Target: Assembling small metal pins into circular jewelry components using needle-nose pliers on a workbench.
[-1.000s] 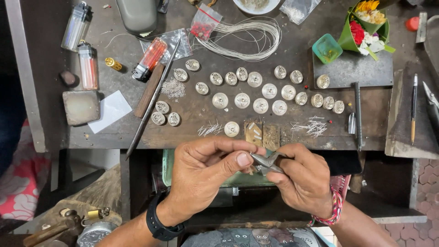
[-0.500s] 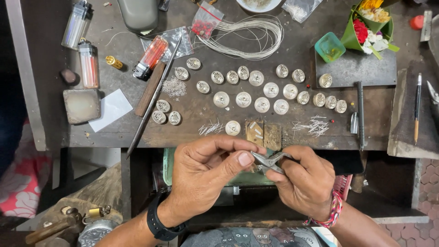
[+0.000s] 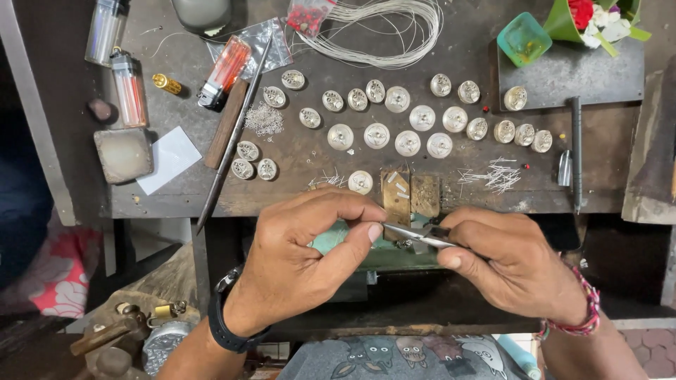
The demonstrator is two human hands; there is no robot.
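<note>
My left hand (image 3: pixel 303 260) and my right hand (image 3: pixel 510 260) meet just below the front edge of a dark workbench (image 3: pixel 338 176). The right hand grips slim metal tweezers (image 3: pixel 415 236) whose tip points left to my left thumb and forefinger. Those fingers pinch something tiny at the tweezers' tip; it is too small to identify. A black watch sits on my left wrist, a beaded bracelet on my right. Several round silver ornaments (image 3: pixel 398 137) lie in rows on the bench above my hands, one (image 3: pixel 360 181) near the edge.
A coil of silver wire (image 3: pixel 384 32), lighters (image 3: pixel 130 88), a long metal rod (image 3: pixel 232 134), a grey block (image 3: pixel 123 155), white paper (image 3: pixel 169 158), short wire bits (image 3: pixel 493 176), a green cup (image 3: pixel 523 41), flowers (image 3: pixel 598 15) and a pen-like tool (image 3: pixel 576 151) lie on the bench. A hammer (image 3: pixel 105 334) lies lower left.
Both hands stay together at the bench edge; the tweezers' tip has shifted slightly toward my left fingertips. The view has tilted down a little.
</note>
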